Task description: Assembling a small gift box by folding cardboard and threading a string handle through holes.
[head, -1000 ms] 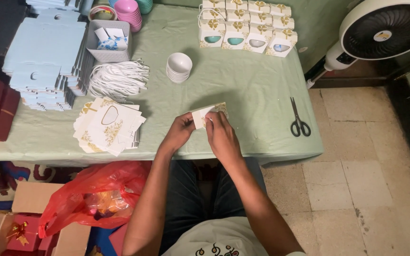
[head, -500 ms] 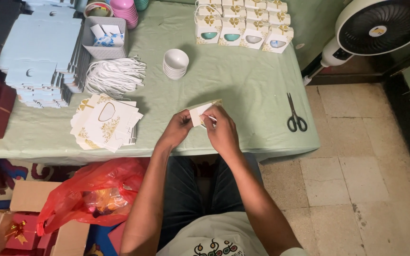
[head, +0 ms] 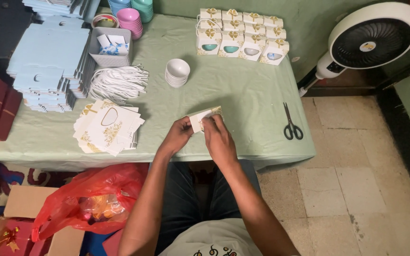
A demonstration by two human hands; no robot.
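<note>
Compared with half a second ago, little has changed: both hands remain together over the near edge of the table [head: 243, 95], and the small card box blank [head: 204, 117] between them sits at much the same tilt, with the fingers of the right hand perhaps a touch further over its lower edge. The left hand [head: 180, 134] pinches the blank's left side, thumb on top; the right hand [head: 218, 137] grips its right side and underside, fingers curled closed around the card. The blank is held just above the pale green cloth, in front of the person's body, between the stack of flat printed cards [head: 106, 126] and the black scissors [head: 292, 124]. It is white or cream with a gold floral print at its upper right corner, partly folded so that one panel stands at an angle; how far it is folded cannot be told. Beyond it stand the stack of small white bowls [head: 177, 72] and the bundle of white cord handles [head: 117, 82], and at the far edge the finished boxes with gold bows [head: 241, 33].
</note>
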